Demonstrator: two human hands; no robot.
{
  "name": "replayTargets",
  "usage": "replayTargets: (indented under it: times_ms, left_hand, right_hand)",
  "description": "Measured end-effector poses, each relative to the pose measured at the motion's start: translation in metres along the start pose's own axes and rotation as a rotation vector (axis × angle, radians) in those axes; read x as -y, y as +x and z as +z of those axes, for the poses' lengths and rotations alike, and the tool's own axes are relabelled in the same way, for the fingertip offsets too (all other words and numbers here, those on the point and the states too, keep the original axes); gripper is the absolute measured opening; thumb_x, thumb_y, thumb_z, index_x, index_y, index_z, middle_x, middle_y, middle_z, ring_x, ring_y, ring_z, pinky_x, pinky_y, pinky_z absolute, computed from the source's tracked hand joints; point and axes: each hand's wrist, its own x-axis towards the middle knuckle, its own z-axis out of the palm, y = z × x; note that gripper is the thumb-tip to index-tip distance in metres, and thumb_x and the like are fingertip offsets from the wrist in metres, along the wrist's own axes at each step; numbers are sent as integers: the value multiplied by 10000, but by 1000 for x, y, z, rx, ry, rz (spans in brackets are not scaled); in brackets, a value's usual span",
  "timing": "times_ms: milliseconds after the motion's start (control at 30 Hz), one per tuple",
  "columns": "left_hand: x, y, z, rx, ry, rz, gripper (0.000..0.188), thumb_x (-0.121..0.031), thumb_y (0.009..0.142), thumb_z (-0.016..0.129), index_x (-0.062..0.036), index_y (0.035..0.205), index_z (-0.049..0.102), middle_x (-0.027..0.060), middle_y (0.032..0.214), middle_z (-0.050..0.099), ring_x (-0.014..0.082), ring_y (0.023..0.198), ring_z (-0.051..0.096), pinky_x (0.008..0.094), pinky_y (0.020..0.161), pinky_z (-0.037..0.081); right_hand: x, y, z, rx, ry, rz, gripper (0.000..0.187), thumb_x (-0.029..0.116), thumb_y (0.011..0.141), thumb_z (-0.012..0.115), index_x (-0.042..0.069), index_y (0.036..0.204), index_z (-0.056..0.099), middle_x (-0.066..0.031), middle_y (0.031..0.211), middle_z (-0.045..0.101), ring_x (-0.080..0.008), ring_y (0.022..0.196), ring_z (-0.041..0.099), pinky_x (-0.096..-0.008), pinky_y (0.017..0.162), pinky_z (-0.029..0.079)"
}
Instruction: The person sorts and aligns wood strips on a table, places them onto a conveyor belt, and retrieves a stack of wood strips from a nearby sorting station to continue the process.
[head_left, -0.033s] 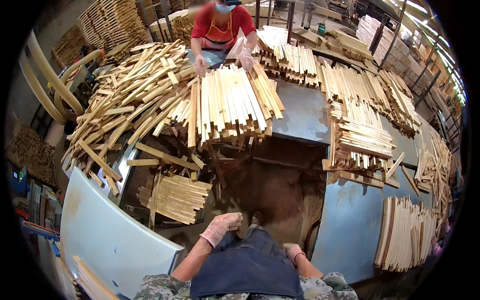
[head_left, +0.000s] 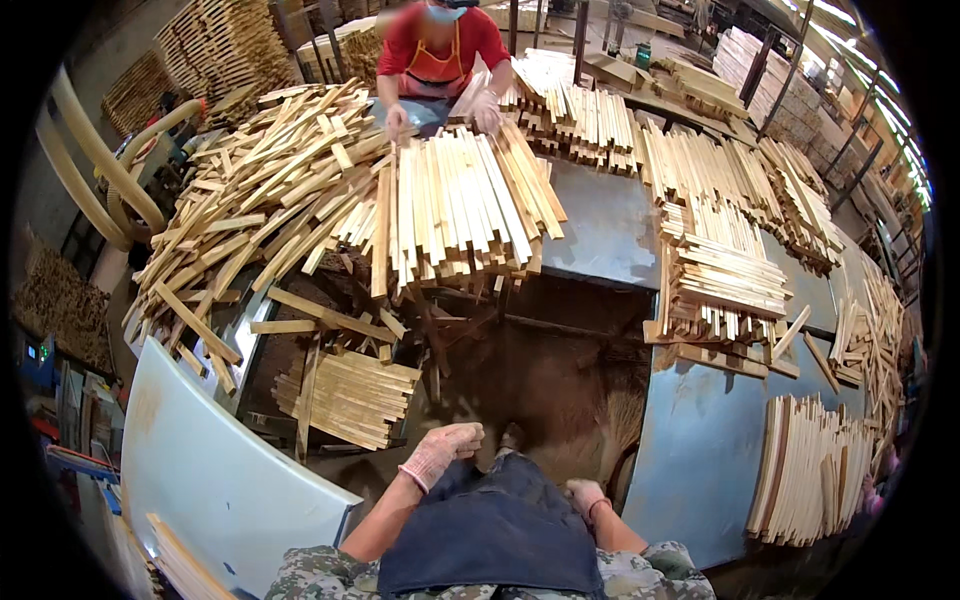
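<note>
My left hand (head_left: 443,450), in a pale knit glove, is held in front of my dark apron (head_left: 490,540). Its fingers are curled together and nothing shows in them. Low at my right side hangs my right hand (head_left: 586,494), also gloved, beside the apron and near the blue-grey table (head_left: 690,450). Its fingers are mostly hidden, so I cannot tell how they are bent. Neither hand touches any wood. Below and left of the middle, a stack of short wooden strips (head_left: 350,400) lies beyond my left hand.
Across from me a co-worker (head_left: 440,60) in red has both gloved hands at a row of wooden strips (head_left: 455,200). A loose heap of strips (head_left: 260,190) spreads left. Stacked strips (head_left: 725,275) stand on the right tables. A pale blue panel (head_left: 220,480) curves along my left.
The co-worker's hand on the picture's left has shifted slightly. My own hands keep nearly the same places.
</note>
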Motion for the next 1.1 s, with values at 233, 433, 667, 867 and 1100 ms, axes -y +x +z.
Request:
replayTargets:
  times_ms: [233,433,667,867,1100]
  left_hand:
    - [-48,71,22,-51,-36,9,508,-327,1042,639,15,1418,634,162,1355,699,306,1264,662,433,1112,504]
    - [-78,123,-30,-208,-197,177,454,-310,1024,663,17,1338,687,136,1244,744,234,1129,710,364,1017,550]
    - [-200,187,-137,-735,-18,382,445,-216,1005,650,59,1355,660,116,1282,707,181,1156,657,297,981,514]
    - [-254,291,-226,-877,584,281,778,-447,910,657,54,1491,529,285,1494,573,391,1402,547,421,1182,420]
    - [-298,352,-248,-869,732,78,774,-497,911,661,16,1479,541,299,1443,594,420,1342,580,454,1128,473]
  right_hand:
    - [-37,147,-100,-238,476,107,323,267,937,562,-3,1036,709,-168,905,680,-288,871,656,-395,824,508]
    - [74,238,-216,-6,1442,399,376,181,981,687,69,1338,646,20,832,635,-90,673,538,-252,583,424]
    - [125,353,-340,-482,915,107,587,221,978,712,-40,1482,560,-109,1174,774,-207,1023,711,-391,925,545]
    - [116,465,-420,-622,418,237,598,304,943,697,-47,1412,578,-166,1125,747,-242,788,606,-369,775,518]
    - [128,537,-434,-509,227,394,712,285,936,699,-31,1536,483,-237,1272,705,-303,1039,724,-375,900,563]
